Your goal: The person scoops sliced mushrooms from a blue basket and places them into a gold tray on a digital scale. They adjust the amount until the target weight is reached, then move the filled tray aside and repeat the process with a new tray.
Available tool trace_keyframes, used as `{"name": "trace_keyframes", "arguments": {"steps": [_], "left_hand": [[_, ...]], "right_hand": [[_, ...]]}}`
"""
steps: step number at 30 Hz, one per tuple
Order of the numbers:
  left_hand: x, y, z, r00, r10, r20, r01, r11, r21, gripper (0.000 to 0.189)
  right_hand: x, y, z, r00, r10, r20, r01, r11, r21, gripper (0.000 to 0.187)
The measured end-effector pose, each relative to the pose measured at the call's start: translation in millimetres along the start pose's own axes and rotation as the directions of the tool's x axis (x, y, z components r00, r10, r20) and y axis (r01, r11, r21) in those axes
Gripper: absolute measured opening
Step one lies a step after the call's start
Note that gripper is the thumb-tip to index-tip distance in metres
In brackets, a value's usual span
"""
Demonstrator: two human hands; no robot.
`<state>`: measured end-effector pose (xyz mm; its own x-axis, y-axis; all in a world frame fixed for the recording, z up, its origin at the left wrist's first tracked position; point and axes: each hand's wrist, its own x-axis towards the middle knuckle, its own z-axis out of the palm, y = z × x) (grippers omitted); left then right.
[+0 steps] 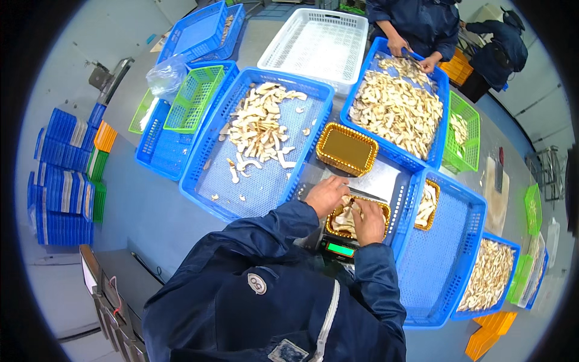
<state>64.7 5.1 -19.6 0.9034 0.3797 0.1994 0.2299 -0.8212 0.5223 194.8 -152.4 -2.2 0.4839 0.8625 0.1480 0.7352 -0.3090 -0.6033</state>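
Note:
My left hand (327, 196) and my right hand (370, 222) are at a gold plastic tray (344, 234) of sliced mushrooms (342, 221). The left fingers reach its upper left side, and the right fingers are on the slices. Whether either hand grips a slice cannot be made out. The tray sits on a digital scale (340, 249) with a lit green display. Beyond my hands stands a stack of gold trays (347, 147) with no food in the top one. To the left, a blue crate (230, 194) holds loose mushroom slices (260, 120).
A blue crate (434, 280) at right holds a filled gold tray (426, 204). Across the table a co-worker's hands (398, 45) hold a dark tool over a mushroom-filled crate (346, 111). A white crate (316, 45), green baskets (194, 99) and a cutting board with a knife (496, 194) stand around.

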Motion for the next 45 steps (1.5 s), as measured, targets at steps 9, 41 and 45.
{"name": "trace_keyframes", "arguments": {"steps": [9, 41, 45], "left_hand": [[-5, -8, 8, 0.996, -0.013, -0.092, 0.010, 0.999, -0.040, 0.027], [-21, 22, -21, 0.998, -0.046, -0.042, 0.043, 0.997, -0.068, 0.026], [-18, 27, 0, 0.995, -0.067, -0.069, 0.063, 0.996, -0.064, 0.020]], "right_hand": [[3, 3, 2, 1.000, 0.002, 0.023, -0.003, 1.000, 0.017, 0.028], [-4, 9, -16, 0.993, 0.108, -0.050, -0.104, 0.991, 0.083, 0.020], [2, -1, -8, 0.990, 0.136, -0.023, -0.134, 0.988, 0.070, 0.017]]}}
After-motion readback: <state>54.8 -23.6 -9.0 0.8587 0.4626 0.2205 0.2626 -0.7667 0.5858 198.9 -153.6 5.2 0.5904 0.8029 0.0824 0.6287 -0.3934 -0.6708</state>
